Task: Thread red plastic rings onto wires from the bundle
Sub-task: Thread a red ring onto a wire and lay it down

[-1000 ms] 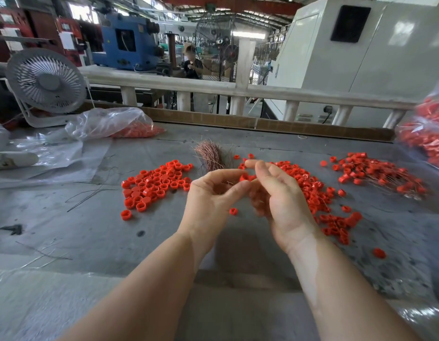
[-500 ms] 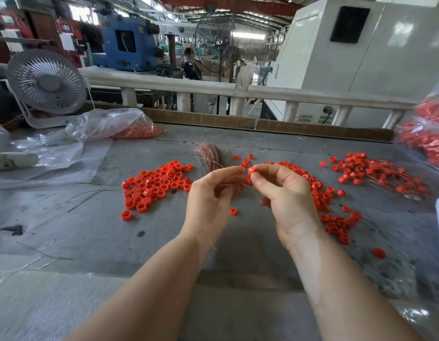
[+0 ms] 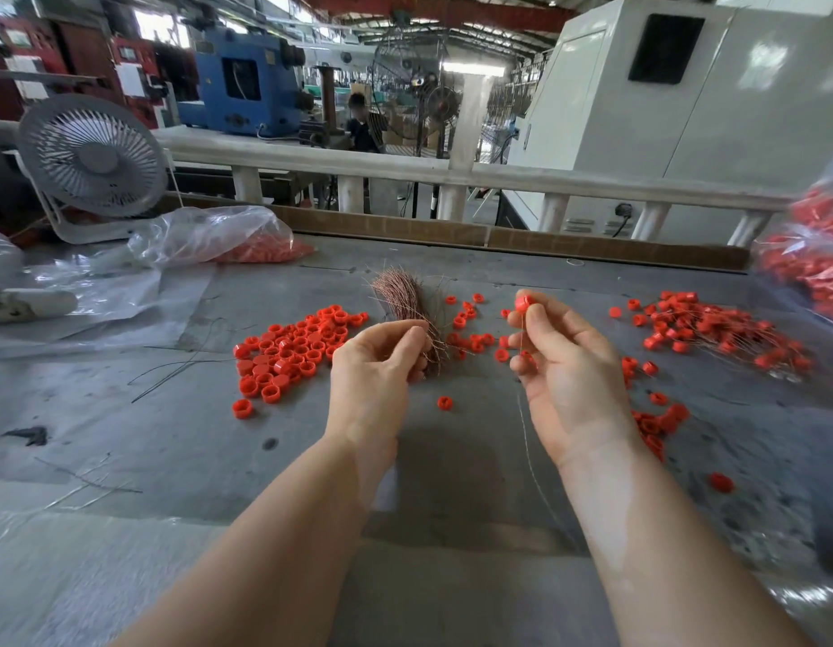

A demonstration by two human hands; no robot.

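One red ring (image 3: 523, 303) pinched atop right grip (image 3: 564, 366); wire bundle (image 3: 405, 305) clasped in left grip (image 3: 381, 361).

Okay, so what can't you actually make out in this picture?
Head view only:
- Wire bundle: lower end hidden inside the left hand.
- Ring pinched by the right hand: its hole is too small to see.
- Bag of rings: cut off by the right edge.

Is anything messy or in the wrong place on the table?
Yes, a bit. Red rings lie scattered loose across the grey table instead of in one pile, one far off near the right edge. A few stray dark wires lie apart from the wire bundle. Nothing looks broken.
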